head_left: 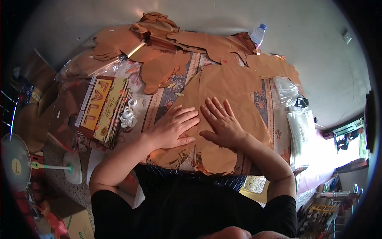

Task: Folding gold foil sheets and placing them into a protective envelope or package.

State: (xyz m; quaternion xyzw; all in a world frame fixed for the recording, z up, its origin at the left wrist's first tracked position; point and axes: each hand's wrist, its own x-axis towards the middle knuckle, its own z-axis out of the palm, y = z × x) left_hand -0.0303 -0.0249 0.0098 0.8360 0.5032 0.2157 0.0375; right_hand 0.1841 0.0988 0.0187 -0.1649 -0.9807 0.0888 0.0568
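A large flat brown sheet point(227, 85), cut in a rounded outline with shiny coppery patches at its lower edge, lies on the table in front of me. It looks like an uninflated foil balloon, though I cannot be sure. My left hand point(174, 126) rests flat on its left part, fingers spread and pointing right. Beside it, my right hand point(223, 124) presses flat on the same sheet, its fingers apart and pointing up and left. Neither hand holds anything. More brown cut-out sheets point(163, 71) lie overlapped along the far side of the table.
To the left are a stack of printed cards point(104, 107) and several white ring-shaped coils point(128, 115). Clear plastic bags point(300, 129) lie at the right edge. A blue-capped bottle point(258, 36) stands at the back by the wall. A fan point(16, 161) is at lower left.
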